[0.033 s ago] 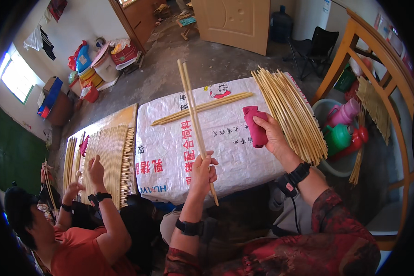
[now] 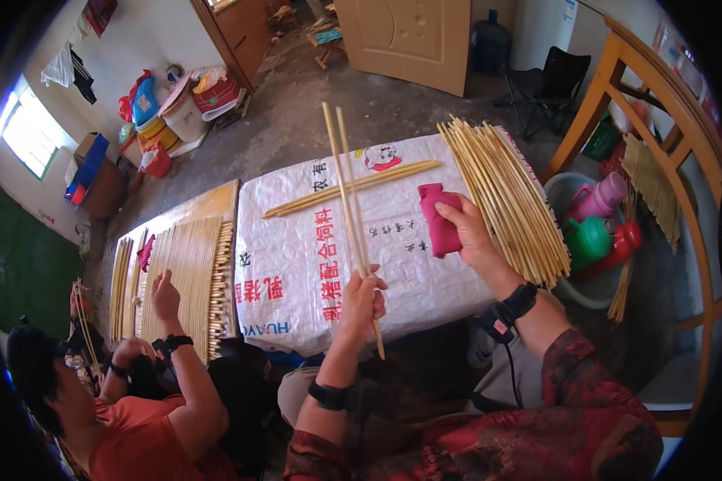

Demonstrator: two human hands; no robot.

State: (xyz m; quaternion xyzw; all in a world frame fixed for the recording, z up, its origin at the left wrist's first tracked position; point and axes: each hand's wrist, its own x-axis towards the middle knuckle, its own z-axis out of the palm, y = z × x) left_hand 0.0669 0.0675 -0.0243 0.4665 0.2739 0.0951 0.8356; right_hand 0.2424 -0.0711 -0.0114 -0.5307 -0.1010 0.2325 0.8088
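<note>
the left hand point(image 2: 363, 301), low centre, has its fingers curled around two long pale sticks point(image 2: 349, 200); these slant upward, their tops past the table's far edge, one lower end past its near edge. the table point(image 2: 425, 297) has a white printed sheet, which shows as open room between this hand and the pink cloth point(image 2: 440, 220). right of centre, the right hand point(image 2: 467, 236) pinches that cloth, thumb on top, the other fingers mostly hidden. loose sticks point(image 2: 297, 206) lie across the sheet behind the upright pair; a dense row of sticks point(image 2: 509, 208) bounds the right side, beside a basin point(image 2: 555, 188). at lower left, a co-worker point(image 2: 152, 433) is partly cut off, one hand hard to make out.
</note>
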